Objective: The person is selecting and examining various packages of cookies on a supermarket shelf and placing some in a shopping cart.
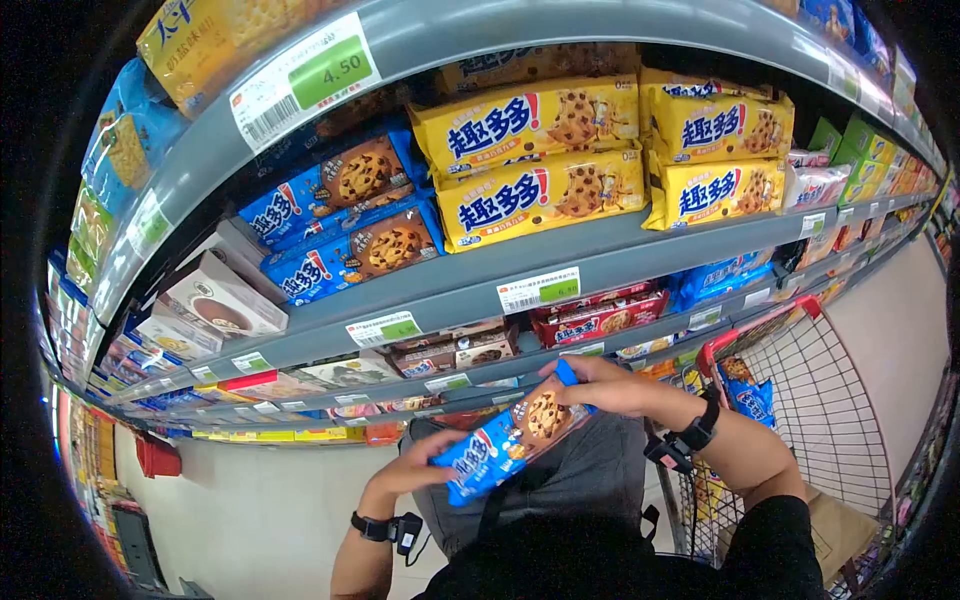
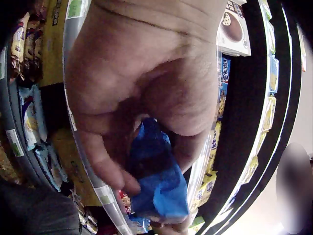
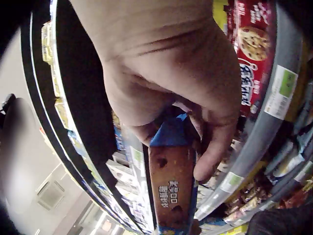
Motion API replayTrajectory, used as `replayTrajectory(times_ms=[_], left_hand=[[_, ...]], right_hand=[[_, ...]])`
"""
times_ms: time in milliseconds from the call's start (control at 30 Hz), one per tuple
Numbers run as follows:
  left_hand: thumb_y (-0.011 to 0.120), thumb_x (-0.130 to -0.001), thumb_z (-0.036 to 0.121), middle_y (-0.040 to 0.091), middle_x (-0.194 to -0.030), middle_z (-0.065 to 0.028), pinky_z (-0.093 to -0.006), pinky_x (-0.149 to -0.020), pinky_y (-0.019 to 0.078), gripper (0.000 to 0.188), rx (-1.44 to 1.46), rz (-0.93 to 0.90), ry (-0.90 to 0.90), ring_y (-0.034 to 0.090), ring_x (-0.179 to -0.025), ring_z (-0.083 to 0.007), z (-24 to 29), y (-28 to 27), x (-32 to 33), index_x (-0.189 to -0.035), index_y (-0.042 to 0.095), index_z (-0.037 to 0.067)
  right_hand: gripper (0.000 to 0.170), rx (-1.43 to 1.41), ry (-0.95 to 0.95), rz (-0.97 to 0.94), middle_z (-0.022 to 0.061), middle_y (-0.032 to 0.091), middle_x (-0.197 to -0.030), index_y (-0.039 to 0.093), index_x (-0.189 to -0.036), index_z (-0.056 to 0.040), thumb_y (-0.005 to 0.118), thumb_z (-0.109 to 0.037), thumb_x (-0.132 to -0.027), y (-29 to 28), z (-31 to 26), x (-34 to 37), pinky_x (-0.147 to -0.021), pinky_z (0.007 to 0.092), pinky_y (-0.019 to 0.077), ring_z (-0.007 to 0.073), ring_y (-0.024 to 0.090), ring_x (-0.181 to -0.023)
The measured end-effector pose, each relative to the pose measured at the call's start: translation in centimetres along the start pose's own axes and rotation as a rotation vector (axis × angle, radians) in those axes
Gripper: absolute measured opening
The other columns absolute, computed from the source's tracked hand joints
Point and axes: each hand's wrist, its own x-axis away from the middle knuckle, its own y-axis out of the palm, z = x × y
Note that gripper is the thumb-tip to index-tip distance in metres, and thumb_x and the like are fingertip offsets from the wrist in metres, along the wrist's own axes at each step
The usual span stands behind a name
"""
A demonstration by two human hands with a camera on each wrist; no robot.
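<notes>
In the head view, a blue pack of chocolate chip cookies [image 1: 510,445] is held tilted in front of the body, its printed front up. My left hand [image 1: 418,466] grips its lower left end. At the upper right end my right hand [image 1: 598,386] pinches the pack near its blue crimped tip. The left wrist view shows fingers and thumb on either side of the pack's blue end [image 2: 159,183]. From the right wrist, a brown side panel [image 3: 171,183] with white lettering faces the camera.
Matching blue cookie packs [image 1: 350,255] and yellow cookie packs [image 1: 545,195] fill the shelf ahead, its grey edge [image 1: 450,285] carrying price tags. A shopping cart [image 1: 820,390] with a blue pack [image 1: 745,390] inside stands at right. A dark grey bag [image 1: 600,480] is against the body.
</notes>
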Motion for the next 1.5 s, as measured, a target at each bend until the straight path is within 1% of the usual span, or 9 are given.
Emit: replayTrajectory(times_ms=[133,367,533,733,833,1067,1133,1233,1500], left_hand=[[0.074,-0.083,0.025,0.059,-0.123,-0.0115,-0.0351,-0.096,0.0495,0.063,0.486,0.158,0.255,0.059,-0.112,-0.0201,1.0,0.5,-1.1,-0.133,0.046,-0.001],[0.067,-0.089,0.042,0.058,-0.124,-0.0113,-0.0331,-0.094,0.0502,0.068,0.368,0.001,0.312,0.061,-0.108,-0.0177,5.8,8.8,-9.1,-0.136,0.043,-0.001],[0.052,-0.097,0.021,0.061,-0.118,-0.0139,-0.031,-0.084,0.049,0.047,0.175,-0.309,0.272,0.063,-0.101,-0.0208,7.6,12.5,-13.5,-0.139,0.039,0.002],[0.058,-0.095,0.025,0.063,-0.111,-0.014,-0.0321,-0.083,0.0511,0.041,0.043,-0.376,0.248,0.065,-0.095,-0.0209,7.6,13.6,-15.6,-0.128,0.049,0.001],[0.058,-0.094,0.02,0.064,-0.11,-0.0136,-0.033,-0.084,0.0514,0.036,0.032,-0.35,0.231,0.065,-0.094,-0.0205,7.7,13.7,-15.8,-0.124,0.051,0.001],[0.054,-0.096,0.013,0.064,-0.112,-0.0102,-0.0306,-0.085,0.049,0.029,0.037,-0.323,0.255,0.064,-0.099,-0.0185,6.5,11.6,-14.7,-0.124,0.053,0.003],[0.056,-0.096,0.013,0.064,-0.112,-0.0099,-0.0302,-0.086,0.0488,0.03,0.026,-0.282,0.239,0.063,-0.1,-0.0181,6.7,10.9,-14.1,-0.124,0.053,0.003],[0.056,-0.097,0.012,0.064,-0.113,-0.0093,-0.0301,-0.089,0.0483,0.029,0.016,-0.235,0.282,0.063,-0.103,-0.0178,7.4,8.7,-12.5,-0.124,0.053,0.003],[0.062,-0.085,0.001,0.062,-0.116,-0.009,-0.0308,-0.09,0.0479,0.035,-0.45,0.288,0.806,0.06,-0.109,-0.018,17.9,6.9,-7.2,-0.119,0.058,0.002]], right_hand=[[0.044,0.083,-0.01,0.04,0.0046,0.062,-0.105,0.051,-0.125,-0.0015,0.069,-0.016,-0.088,-0.2,-4.7,5.0,-0.073,0.0267,0.0522,0.0112,0.06,-0.092],[0.032,0.164,-0.071,0.491,-0.0007,0.061,-0.086,0.056,-0.112,-0.0023,0.068,-0.01,-0.084,-3.1,-6.8,17.6,-0.058,0.0223,0.0446,0.0061,0.056,-0.07],[0.037,0.185,-0.08,1.023,0.0012,0.06,-0.091,0.058,-0.106,-0.003,0.068,-0.029,-0.082,-6.2,-4.3,28.6,-0.063,0.0253,0.0481,0.0092,0.057,-0.079],[0.035,0.067,-0.096,1.305,0.006,0.059,-0.088,0.055,-0.109,0.0019,0.064,-0.022,-0.085,-8.5,1.0,35.9,-0.056,0.026,0.0568,0.0112,0.06,-0.067],[0.036,0.092,0.169,1.454,0.0069,0.061,-0.092,0.056,-0.114,0.0008,0.065,-0.019,-0.085,-11.0,6.6,36.4,-0.059,0.0279,0.0584,0.0132,0.062,-0.074],[0.046,-0.032,0.172,1.379,0.0121,0.062,-0.097,0.054,-0.118,0.0032,0.067,-0.026,-0.085,-15.1,12.8,33.6,-0.061,0.0293,0.0584,0.0184,0.065,-0.08],[0.051,-0.012,0.429,1.357,0.0176,0.062,-0.103,0.052,-0.121,0.0048,0.069,-0.026,-0.084,-15.6,13.3,33.0,-0.065,0.0298,0.057,0.0208,0.066,-0.087],[0.055,0.655,0.502,1.374,0.0217,0.061,-0.112,0.05,-0.127,0.0059,0.069,-0.021,-0.083,-17.0,16.5,32.5,-0.073,0.031,0.0541,0.0228,0.065,-0.094],[0.031,0.648,-0.209,0.961,0.0095,0.065,-0.099,0.059,-0.115,0.0016,0.063,-0.004,-0.085,-10.7,-0.4,20.3,-0.078,0.0295,0.0522,0.0164,0.064,-0.086]])
